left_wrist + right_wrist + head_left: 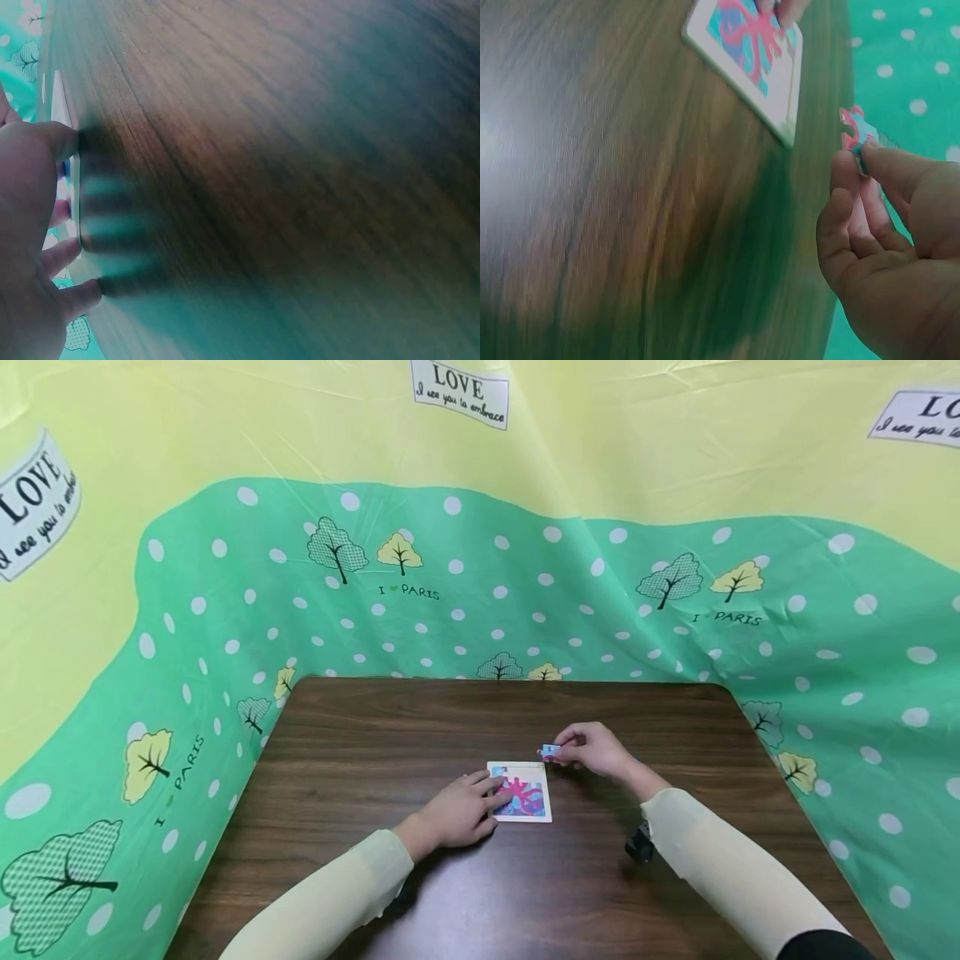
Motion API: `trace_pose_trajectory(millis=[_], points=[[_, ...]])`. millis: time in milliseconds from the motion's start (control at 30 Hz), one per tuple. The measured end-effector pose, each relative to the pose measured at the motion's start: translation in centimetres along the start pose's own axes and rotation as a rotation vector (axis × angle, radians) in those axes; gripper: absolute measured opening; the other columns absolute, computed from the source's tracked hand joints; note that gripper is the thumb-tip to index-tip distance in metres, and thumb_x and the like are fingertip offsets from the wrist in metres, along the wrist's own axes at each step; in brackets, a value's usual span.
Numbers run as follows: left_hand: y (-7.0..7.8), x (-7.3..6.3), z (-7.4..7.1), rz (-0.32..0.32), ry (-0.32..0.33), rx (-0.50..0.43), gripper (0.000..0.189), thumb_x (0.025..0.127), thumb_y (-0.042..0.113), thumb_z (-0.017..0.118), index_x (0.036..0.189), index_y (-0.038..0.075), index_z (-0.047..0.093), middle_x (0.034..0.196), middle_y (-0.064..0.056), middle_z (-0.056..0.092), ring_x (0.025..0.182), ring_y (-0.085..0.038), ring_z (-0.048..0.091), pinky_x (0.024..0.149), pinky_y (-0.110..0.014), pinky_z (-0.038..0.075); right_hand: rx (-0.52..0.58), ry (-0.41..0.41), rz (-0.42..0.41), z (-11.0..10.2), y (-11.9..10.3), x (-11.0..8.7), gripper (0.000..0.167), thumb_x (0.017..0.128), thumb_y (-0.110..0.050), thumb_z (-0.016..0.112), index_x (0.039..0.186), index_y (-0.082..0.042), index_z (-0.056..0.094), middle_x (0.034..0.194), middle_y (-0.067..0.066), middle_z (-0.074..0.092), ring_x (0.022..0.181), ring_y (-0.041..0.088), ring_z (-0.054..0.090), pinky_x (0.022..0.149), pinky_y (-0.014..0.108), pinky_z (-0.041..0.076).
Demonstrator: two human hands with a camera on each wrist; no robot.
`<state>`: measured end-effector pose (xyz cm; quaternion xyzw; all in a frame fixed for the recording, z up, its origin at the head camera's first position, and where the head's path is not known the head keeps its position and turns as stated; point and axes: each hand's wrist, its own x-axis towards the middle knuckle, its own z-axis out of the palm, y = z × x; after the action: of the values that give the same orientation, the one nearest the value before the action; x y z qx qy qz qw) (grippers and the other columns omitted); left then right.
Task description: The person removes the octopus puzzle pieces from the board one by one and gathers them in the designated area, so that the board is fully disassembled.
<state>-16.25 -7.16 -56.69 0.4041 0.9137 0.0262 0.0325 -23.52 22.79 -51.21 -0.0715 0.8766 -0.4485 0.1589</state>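
Observation:
A square jigsaw puzzle [530,814] with a pale frame lies on the table, showing a pink branching figure on blue. Bare pale board shows along its far side. My left hand [459,810] rests at its left edge, fingers spread and reaching over the picture; the left wrist view has that hand [30,217] along the board's edge. Just beyond the far right corner, my right hand [596,750] pinches a small blue and pink puzzle piece [550,752] between thumb and fingers. In the right wrist view the piece [859,129] is raised off the table, apart from the board.
The dark wooden table [375,727] extends around the board on all sides. A green and yellow patterned cloth [465,552] hangs behind and beside it. Under the right wrist hangs a small black device [640,843].

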Motion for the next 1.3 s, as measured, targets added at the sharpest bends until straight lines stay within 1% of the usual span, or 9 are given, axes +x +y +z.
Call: trace_pose_trajectory(millis=[267, 367, 467, 600, 667, 733, 900, 1100, 1300], points=[[0.1, -0.2, -0.3, 0.001, 0.0, 0.012, 0.053, 0.104, 0.04, 0.05, 0.156, 0.028, 0.047, 0.16, -0.004, 0.046, 0.148, -0.031, 0.042, 0.121, -0.043, 0.036, -0.051, 0.017, 0.035, -2.8, 1.9, -0.6, 0.02, 0.097, -0.015, 0.07, 0.113, -0.004, 0.073, 0.097, 0.01, 0.075, 0.09, 0.032, 0.071, 0.076, 0.046, 0.06], [0.2, -0.2, -0.4, -0.005, -0.011, 0.008, 0.053, 0.105, 0.04, 0.049, 0.156, 0.028, 0.046, 0.161, -0.004, 0.045, 0.149, -0.031, 0.041, 0.122, -0.043, 0.035, -0.09, 0.031, 0.047, -3.6, 2.7, -0.9, 0.018, 0.097, -0.016, 0.071, 0.111, -0.006, 0.075, 0.098, 0.01, 0.074, 0.089, 0.03, 0.069, 0.076, 0.045, 0.059], [0.4, -0.3, -0.4, -0.012, -0.022, 0.011, 0.053, 0.105, 0.04, 0.048, 0.157, 0.028, 0.045, 0.161, -0.004, 0.044, 0.149, -0.031, 0.04, 0.122, -0.044, 0.035, -0.109, 0.033, 0.052, -4.1, 3.3, -1.1, 0.016, 0.096, -0.013, 0.072, 0.108, -0.004, 0.076, 0.095, 0.009, 0.074, 0.086, 0.027, 0.067, 0.073, 0.042, 0.059], [0.4, -0.2, -0.3, -0.013, -0.026, 0.023, 0.053, 0.105, 0.04, 0.048, 0.157, 0.028, 0.045, 0.161, -0.003, 0.044, 0.149, -0.031, 0.041, 0.122, -0.043, 0.036, -0.146, 0.018, 0.069, -4.5, 4.0, -1.0, 0.015, 0.094, -0.008, 0.072, 0.107, -0.001, 0.077, 0.088, 0.008, 0.074, 0.079, 0.022, 0.065, 0.065, 0.036, 0.056], [0.4, -0.2, -0.3, -0.013, -0.028, 0.024, 0.053, 0.105, 0.04, 0.048, 0.157, 0.028, 0.045, 0.161, -0.003, 0.044, 0.149, -0.031, 0.041, 0.121, -0.043, 0.036, -0.171, 0.012, 0.082, -4.6, 4.3, -1.0, 0.015, 0.094, -0.007, 0.071, 0.106, -0.002, 0.077, 0.087, 0.007, 0.074, 0.077, 0.023, 0.063, 0.062, 0.033, 0.053], [0.3, -0.2, -0.3, -0.011, -0.026, 0.025, 0.053, 0.105, 0.04, 0.049, 0.156, 0.028, 0.046, 0.161, -0.004, 0.044, 0.149, -0.031, 0.041, 0.122, -0.042, 0.035, -0.199, 0.004, 0.08, -4.7, 4.5, -0.9, 0.015, 0.094, -0.007, 0.07, 0.106, -0.001, 0.077, 0.087, 0.007, 0.073, 0.077, 0.025, 0.063, 0.06, 0.032, 0.051], [0.4, -0.3, -0.5, -0.007, -0.025, 0.02, 0.053, 0.105, 0.04, 0.049, 0.156, 0.027, 0.046, 0.161, -0.005, 0.044, 0.149, -0.032, 0.041, 0.121, -0.043, 0.036, -0.255, -0.012, 0.077, -4.8, 5.0, -0.7, 0.013, 0.094, -0.008, 0.071, 0.104, -0.002, 0.077, 0.089, 0.007, 0.073, 0.078, 0.023, 0.061, 0.062, 0.032, 0.05], [0.4, -0.2, -0.4, -0.003, -0.017, 0.017, 0.053, 0.105, 0.041, 0.05, 0.156, 0.028, 0.047, 0.161, -0.004, 0.044, 0.148, -0.032, 0.042, 0.119, -0.046, 0.039, -0.34, 0.009, 0.041, -5.0, 5.7, -0.4, 0.008, 0.092, -0.006, 0.072, 0.097, -0.003, 0.078, 0.092, 0.009, 0.073, 0.075, 0.019, 0.06, 0.062, 0.032, 0.051], [0.5, -0.2, -0.5, -0.002, -0.009, 0.029, 0.052, 0.105, 0.041, 0.049, 0.155, 0.027, 0.048, 0.161, -0.004, 0.044, 0.148, -0.032, 0.042, 0.119, -0.046, 0.039, -0.371, 0.016, 0.034, -5.1, 5.8, -0.3, 0.008, 0.092, -0.006, 0.073, 0.096, -0.003, 0.078, 0.093, 0.01, 0.074, 0.074, 0.019, 0.06, 0.061, 0.032, 0.051]])
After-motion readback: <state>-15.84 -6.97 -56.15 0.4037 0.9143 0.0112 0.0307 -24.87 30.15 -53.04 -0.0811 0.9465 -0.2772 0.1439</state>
